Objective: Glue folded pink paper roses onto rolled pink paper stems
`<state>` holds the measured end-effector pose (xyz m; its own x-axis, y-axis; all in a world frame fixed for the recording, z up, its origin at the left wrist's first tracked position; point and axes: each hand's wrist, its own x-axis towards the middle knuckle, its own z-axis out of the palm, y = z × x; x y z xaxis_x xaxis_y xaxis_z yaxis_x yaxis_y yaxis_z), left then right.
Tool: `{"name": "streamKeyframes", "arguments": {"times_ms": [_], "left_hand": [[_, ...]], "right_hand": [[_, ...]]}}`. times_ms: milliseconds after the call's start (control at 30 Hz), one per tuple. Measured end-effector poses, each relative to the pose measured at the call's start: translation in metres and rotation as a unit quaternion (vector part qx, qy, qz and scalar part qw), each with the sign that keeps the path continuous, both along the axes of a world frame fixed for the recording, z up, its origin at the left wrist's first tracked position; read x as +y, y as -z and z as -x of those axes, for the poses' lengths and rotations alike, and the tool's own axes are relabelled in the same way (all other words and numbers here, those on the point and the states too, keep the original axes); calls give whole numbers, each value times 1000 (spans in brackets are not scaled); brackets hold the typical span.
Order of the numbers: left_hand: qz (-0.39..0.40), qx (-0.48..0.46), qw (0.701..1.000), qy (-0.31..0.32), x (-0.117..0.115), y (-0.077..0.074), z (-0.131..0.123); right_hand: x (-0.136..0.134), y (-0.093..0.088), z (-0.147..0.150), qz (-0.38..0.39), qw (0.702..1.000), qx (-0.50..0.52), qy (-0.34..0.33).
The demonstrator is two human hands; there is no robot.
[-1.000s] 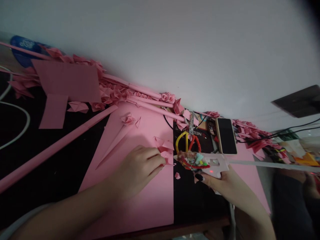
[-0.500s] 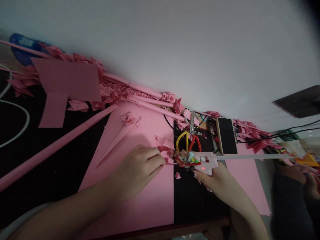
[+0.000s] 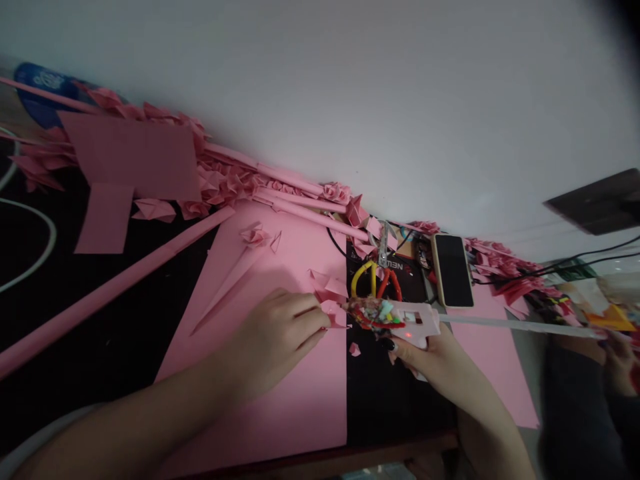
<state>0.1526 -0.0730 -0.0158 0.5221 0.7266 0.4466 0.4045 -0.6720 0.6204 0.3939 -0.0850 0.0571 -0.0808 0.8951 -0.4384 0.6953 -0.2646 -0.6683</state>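
Observation:
My right hand (image 3: pixel 433 360) is wrapped round a white hot glue gun (image 3: pixel 420 321) with a lit red light. Its front is crusted with coloured bits and points left, and a long pale glue stick (image 3: pixel 515 325) sticks out of the back. My left hand (image 3: pixel 285 333) is closed, pinching a small folded pink paper piece (image 3: pixel 336 312) close to the gun's nozzle. Whether nozzle and paper touch, I cannot tell. Just behind lies another folded pink paper (image 3: pixel 327 285). A pink paper flower (image 3: pixel 256 235) and a thin paper cone (image 3: pixel 225 287) rest on the pink sheet (image 3: pixel 300 413).
Scissors (image 3: pixel 364 277) with yellow and red handles lie behind the glue gun, beside a phone (image 3: pixel 454 270). Paper flowers (image 3: pixel 215 183) and rolled pink tubes (image 3: pixel 120 287) line the wall. At the right, another person's hand (image 3: pixel 620 360) and dark sleeve (image 3: pixel 570 407) show.
The glue gun has tilted slightly, its glue stick's far end now lower. My left hand keeps its pinch almost unmoved. The other person's hand at the right has shifted.

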Motion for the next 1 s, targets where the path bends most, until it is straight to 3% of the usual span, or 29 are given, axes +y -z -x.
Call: {"name": "streamKeyframes", "arguments": {"times_ms": [600, 1000], "left_hand": [[0, 9, 1000, -6, -1, 6, 0], [-22, -10, 1000, -15, 0, 3, -1]], "right_hand": [[-1, -2, 0, 52, 997, 54, 34], [1, 0, 6, 15, 999, 21, 21]]}}
